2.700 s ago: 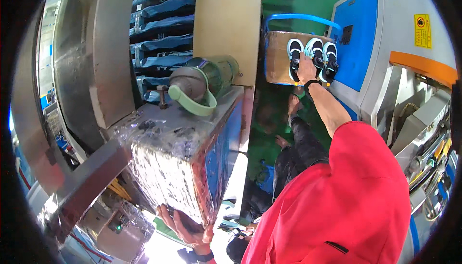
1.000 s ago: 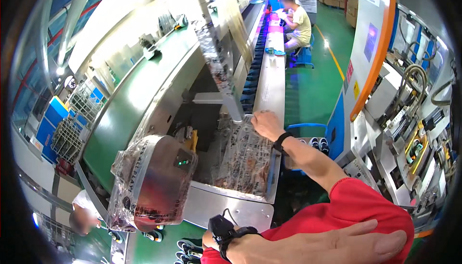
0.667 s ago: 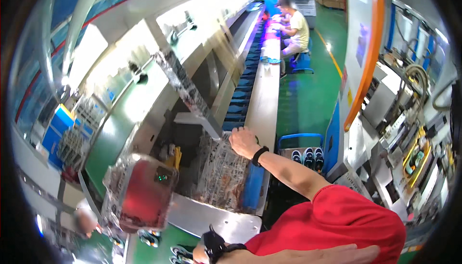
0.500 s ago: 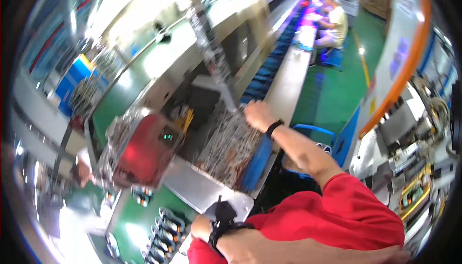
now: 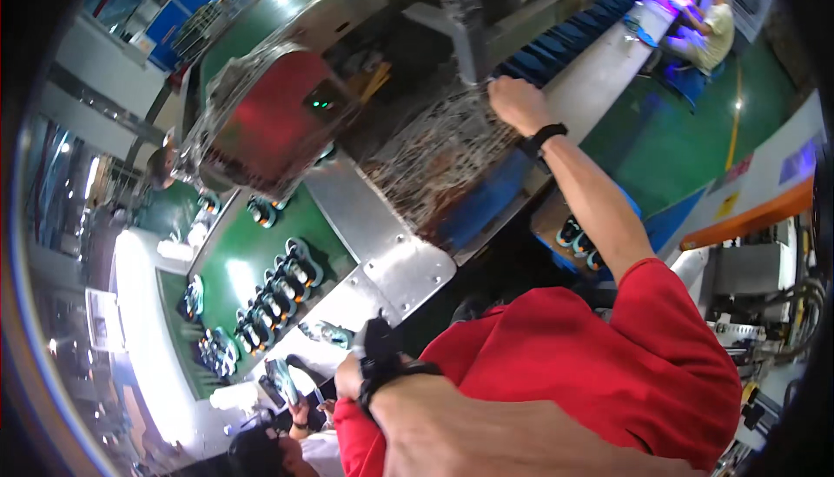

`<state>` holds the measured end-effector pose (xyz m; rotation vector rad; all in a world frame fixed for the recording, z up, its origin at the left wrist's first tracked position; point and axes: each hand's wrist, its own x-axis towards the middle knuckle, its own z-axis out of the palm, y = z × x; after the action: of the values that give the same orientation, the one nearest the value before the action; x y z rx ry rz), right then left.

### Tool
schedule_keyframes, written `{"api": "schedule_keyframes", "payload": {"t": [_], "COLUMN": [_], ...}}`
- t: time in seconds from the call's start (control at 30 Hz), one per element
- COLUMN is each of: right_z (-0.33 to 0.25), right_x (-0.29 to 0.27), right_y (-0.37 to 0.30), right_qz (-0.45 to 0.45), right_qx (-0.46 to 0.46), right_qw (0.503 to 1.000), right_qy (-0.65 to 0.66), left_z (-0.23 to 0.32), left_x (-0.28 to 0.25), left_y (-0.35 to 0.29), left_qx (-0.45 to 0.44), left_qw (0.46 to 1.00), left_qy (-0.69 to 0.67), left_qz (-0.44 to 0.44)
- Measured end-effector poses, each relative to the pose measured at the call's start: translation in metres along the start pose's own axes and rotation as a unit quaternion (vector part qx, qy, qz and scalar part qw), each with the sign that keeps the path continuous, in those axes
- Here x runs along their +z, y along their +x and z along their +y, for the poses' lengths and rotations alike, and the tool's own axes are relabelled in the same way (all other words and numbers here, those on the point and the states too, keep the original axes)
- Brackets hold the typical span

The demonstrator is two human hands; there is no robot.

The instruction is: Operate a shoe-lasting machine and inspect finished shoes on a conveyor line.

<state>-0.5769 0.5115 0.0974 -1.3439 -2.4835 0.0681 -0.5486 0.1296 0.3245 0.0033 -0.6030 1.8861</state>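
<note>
My right hand, with a black band at its wrist, is stretched forward. Its fingers are curled into a fist beside the lower end of a grey upright post; what they grip, if anything, is hidden. Just left of that hand is a rusty, wire-strewn mesh surface with a blue side panel. My left hand is low in the view, close against my red clothing, with a black watch-like strap on its wrist. Dark material beside it covers the fingers, so their pose cannot be made out.
A plastic-wrapped red machine box with small green lights stands left. Beyond the metal plate, several shoes line a green belt. A co-worker is at lower left, another sits far right. A blue crate holds shoes.
The view has turned, so the machine sits higher and more of the shoe belt and a co-worker at lower left show. My right hand stays beside the post; my left stays low.
</note>
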Motion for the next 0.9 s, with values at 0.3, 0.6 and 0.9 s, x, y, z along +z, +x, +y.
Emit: {"api": "schedule_keyframes", "payload": {"t": [0.3, 0.6, 0.9], "right_z": [-0.01, -0.007, -0.014], "right_x": [0.001, -0.011, 0.007], "right_y": [-0.004, -0.003, -0.004], "right_qz": [0.014, -0.013, -0.03], "right_qx": [0.008, -0.026, 0.03], "right_qw": [0.998, 0.997, 0.99], "right_qy": [0.064, 0.072, 0.138], "left_z": [0.01, -0.009, 0.003], "left_x": [0.007, -0.023, -0.076], "left_y": [0.027, 0.029, 0.026], "left_qx": [-0.283, -0.277, -0.307], "left_qw": [0.944, 0.917, 0.73], "left_qy": [0.116, 0.142, 0.46], "left_qz": [-0.126, -0.248, -0.403]}}
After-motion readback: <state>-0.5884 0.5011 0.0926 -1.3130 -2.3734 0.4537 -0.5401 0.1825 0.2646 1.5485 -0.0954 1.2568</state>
